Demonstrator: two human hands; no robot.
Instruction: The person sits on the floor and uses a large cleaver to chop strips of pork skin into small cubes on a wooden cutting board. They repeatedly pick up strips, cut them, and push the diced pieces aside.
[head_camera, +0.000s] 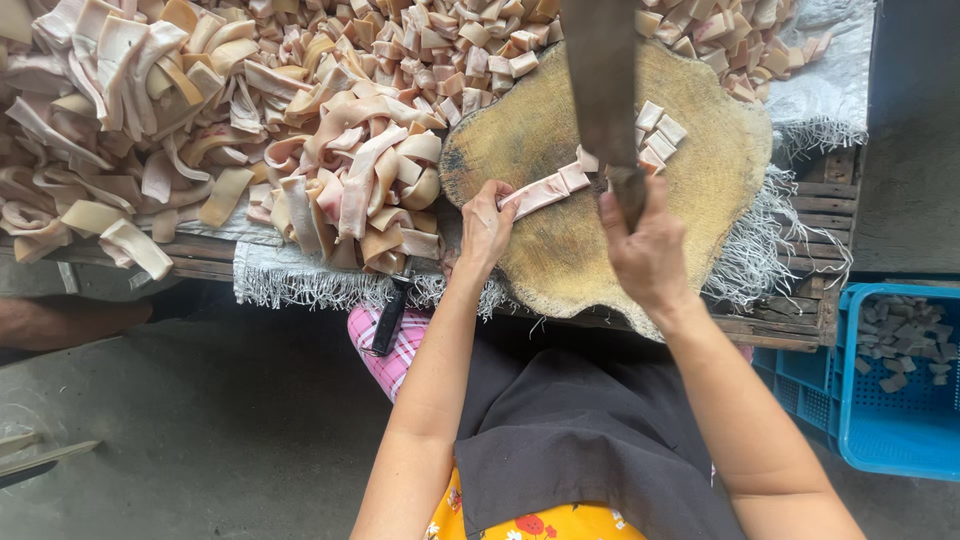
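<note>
My right hand grips the handle of a big cleaver, its broad blade raised over a round wooden chopping block. My left hand holds down a pale pink strip of pork skin on the block, fingers on its left end. Just right of the blade lie a few cut square pieces. The strip passes under the blade near its right end.
A heap of long pork skin strips fills the left of the table; cut squares are piled at the back. A second knife's black handle hangs off the table edge. A blue plastic crate stands at the right.
</note>
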